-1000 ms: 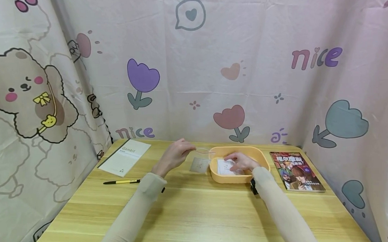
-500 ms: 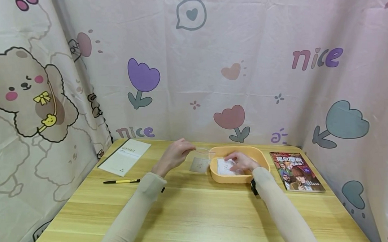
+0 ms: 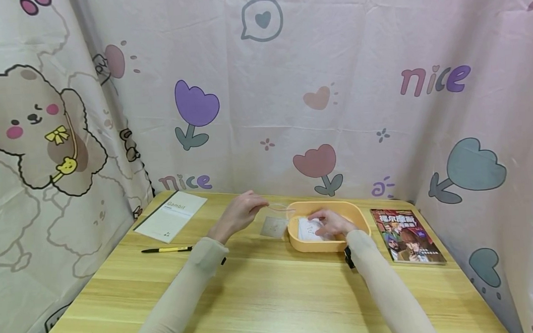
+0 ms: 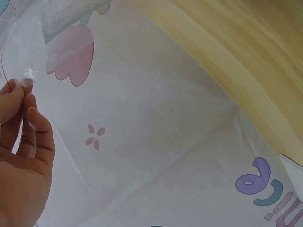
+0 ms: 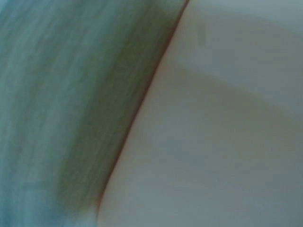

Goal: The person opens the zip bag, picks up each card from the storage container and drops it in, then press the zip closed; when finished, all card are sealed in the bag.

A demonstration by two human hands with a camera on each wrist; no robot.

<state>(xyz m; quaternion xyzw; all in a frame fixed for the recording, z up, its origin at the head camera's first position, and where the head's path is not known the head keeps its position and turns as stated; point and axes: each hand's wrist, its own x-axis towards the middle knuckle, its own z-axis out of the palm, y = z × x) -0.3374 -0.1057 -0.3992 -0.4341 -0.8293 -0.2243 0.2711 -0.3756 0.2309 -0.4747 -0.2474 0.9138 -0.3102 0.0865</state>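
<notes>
My left hand (image 3: 243, 210) is raised beside the left end of an orange basket (image 3: 316, 247). Its thumb and fingertips pinch the edge of a clear plastic zip bag (image 3: 278, 206), whose thin red line shows at the edge. In the left wrist view the left hand (image 4: 26, 137) holds this clear film at the far left. My right hand (image 3: 333, 223) reaches into the basket over a white card (image 3: 308, 230) with line drawings; I cannot tell whether it grips the card. The right wrist view is a blur.
A greyish see-through square (image 3: 273, 227) lies left of the basket. A white notebook (image 3: 172, 218) is at the back left, with a yellow and black pen (image 3: 165, 250) in front, partly behind my left arm. A comic magazine (image 3: 407, 236) lies to the right. A printed curtain (image 3: 254, 97) encloses the table.
</notes>
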